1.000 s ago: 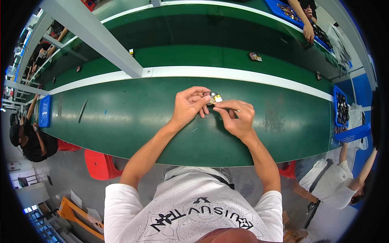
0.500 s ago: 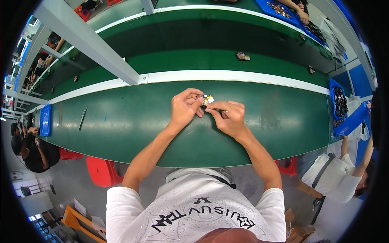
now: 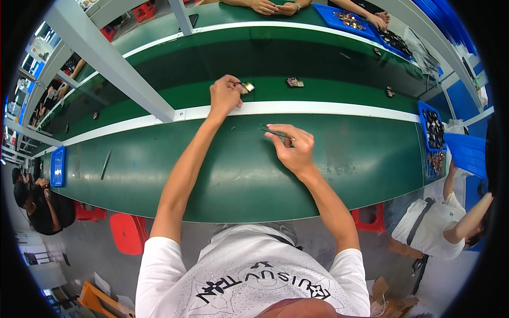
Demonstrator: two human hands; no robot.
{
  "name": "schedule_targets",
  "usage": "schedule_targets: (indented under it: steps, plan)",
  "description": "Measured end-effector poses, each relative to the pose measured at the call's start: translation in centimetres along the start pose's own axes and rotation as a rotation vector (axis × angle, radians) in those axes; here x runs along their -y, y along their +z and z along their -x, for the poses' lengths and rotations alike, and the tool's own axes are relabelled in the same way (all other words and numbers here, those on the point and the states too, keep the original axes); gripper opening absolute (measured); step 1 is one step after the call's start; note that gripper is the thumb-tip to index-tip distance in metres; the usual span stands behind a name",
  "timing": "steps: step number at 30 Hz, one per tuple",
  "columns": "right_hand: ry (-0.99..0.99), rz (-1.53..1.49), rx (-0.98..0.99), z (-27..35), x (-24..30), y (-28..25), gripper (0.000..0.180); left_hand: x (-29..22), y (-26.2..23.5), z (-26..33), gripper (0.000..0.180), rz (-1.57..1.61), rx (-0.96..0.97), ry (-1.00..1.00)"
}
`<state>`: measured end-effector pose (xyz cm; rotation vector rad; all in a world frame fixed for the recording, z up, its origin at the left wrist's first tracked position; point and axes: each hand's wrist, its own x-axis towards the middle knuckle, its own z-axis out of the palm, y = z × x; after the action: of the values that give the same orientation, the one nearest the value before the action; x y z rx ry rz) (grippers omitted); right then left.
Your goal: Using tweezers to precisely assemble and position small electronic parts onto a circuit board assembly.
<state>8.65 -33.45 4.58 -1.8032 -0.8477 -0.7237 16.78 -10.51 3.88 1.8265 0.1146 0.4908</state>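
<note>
My left hand (image 3: 226, 97) reaches over the white rail to the green conveyor belt. Between its closed fingertips is a small electronic assembly (image 3: 246, 88) with white, yellow and dark parts. My right hand (image 3: 296, 148) stays above the green worktable (image 3: 238, 185), fingers closed round slim dark tweezers (image 3: 270, 130). Their tips are slightly apart, pointing left with nothing visible between them. A similar small assembly (image 3: 295, 82) lies on the belt to the right of my left hand.
A white rail (image 3: 297, 107) divides table and belt; a grey post (image 3: 114, 63) rises at left. Blue trays stand at the left end (image 3: 58, 166) and right end (image 3: 424, 119). A co-worker (image 3: 435, 222) lifts a blue tray (image 3: 466, 153) at right. A thin strip (image 3: 106, 164) lies on the table.
My left hand has carried the small assembly forward, away from my right hand, to the belt. My right hand still has the tweezers, now clear of the assembly. The view has shifted slightly.
</note>
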Motion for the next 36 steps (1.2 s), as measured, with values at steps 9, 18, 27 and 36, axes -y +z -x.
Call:
schedule_targets:
  steps: [9, 18, 27, 36]
  plan:
    - [-0.037, 0.044, 0.02, 0.5, -0.2, -0.4, 0.017, 1.1, -2.2, -3.5, 0.021, -0.982, -0.319, 0.048]
    - [-0.066, 0.042, 0.091, 1.3, 0.6, 0.5, 0.014, -0.9, 6.9, -4.9, 0.025, 0.021, 0.256, -0.267]
    - [-0.056, 0.031, 0.092, 1.5, 1.0, 0.9, 0.013, -0.2, 9.9, -5.4, 0.032, -0.467, 0.167, -0.233]
    - [0.167, -0.109, 0.121, 2.3, 1.4, 1.2, 0.014, -2.6, 2.6, 2.8, 0.015, 0.191, 0.251, -0.225]
